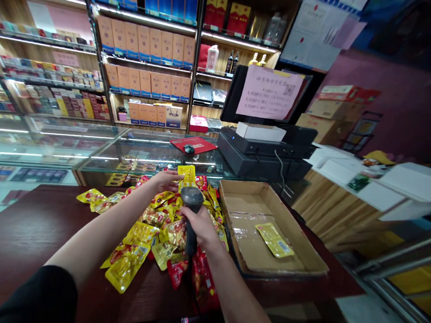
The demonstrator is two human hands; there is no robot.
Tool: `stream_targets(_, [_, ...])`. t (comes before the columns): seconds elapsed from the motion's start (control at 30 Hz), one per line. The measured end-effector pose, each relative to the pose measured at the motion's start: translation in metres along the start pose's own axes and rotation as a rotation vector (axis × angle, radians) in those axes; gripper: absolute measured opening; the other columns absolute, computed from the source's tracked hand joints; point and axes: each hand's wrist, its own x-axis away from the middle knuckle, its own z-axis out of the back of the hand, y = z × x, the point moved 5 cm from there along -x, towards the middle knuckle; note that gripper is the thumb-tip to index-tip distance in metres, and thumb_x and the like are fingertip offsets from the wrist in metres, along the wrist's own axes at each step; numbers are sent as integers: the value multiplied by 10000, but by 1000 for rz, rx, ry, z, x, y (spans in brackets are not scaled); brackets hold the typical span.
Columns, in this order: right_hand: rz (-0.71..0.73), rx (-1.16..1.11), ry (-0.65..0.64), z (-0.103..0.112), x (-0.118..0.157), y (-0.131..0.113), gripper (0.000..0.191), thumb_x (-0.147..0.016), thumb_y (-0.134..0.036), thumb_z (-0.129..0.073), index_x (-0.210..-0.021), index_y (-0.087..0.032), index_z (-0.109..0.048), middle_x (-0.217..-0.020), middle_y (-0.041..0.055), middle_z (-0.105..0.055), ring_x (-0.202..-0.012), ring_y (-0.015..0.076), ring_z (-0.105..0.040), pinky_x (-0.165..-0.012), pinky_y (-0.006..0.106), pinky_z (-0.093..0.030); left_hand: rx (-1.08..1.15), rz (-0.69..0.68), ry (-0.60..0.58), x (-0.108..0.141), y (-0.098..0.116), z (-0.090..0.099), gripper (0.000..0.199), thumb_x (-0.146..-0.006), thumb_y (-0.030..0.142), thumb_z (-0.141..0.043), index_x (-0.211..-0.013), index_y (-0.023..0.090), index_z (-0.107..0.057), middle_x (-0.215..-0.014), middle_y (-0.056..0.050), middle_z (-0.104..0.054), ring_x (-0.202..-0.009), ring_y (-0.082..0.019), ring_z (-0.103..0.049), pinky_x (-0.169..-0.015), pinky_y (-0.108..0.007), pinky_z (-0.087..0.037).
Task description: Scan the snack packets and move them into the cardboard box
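My left hand point(167, 181) is closed on the edge of a yellow packet point(187, 174), held up above the pile. In my right hand point(202, 225) is a dark handheld scanner point(192, 198), its head close below that packet. Beneath both hands spreads a heap of yellow and red snack packets point(155, 217) on the dark red tabletop point(52, 223). To the right lies an open cardboard tray point(245, 203) with one yellow packet point(274, 240) flat inside it.
Behind the heap, a glass counter point(104, 148) carries a red mat point(201, 144) with a mouse point(189, 149). A monitor point(267, 96) stands on a black register point(261, 152). White boxes point(419, 182) are at the right, and stocked shelves line the back.
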Motion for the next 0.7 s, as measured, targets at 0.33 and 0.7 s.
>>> stream_targets(0.33, [128,-245,156,88,41,-54,311,-563,-228,-725,-860,-152,-674,-759,38,-701,-724,178,-640,-699,281,-486,74,141,-343,49,-30,-81,239,-680,162,-735,-798,156,-528,-709,-18,-634,-574,-125,-625,-569,-268,-545])
stream_targets(0.7, [224,-218,579,227,116,-51,375,-594,-276,-755,-943,-161,-684,-907,54,-713,-840,198,-652,-751,284,-490,197,415,-673,62,-65,-252,339,-865,349,-510,-1029,63,-587,-1035,-195,-646,-954,-242,-644,-870,-362,-495])
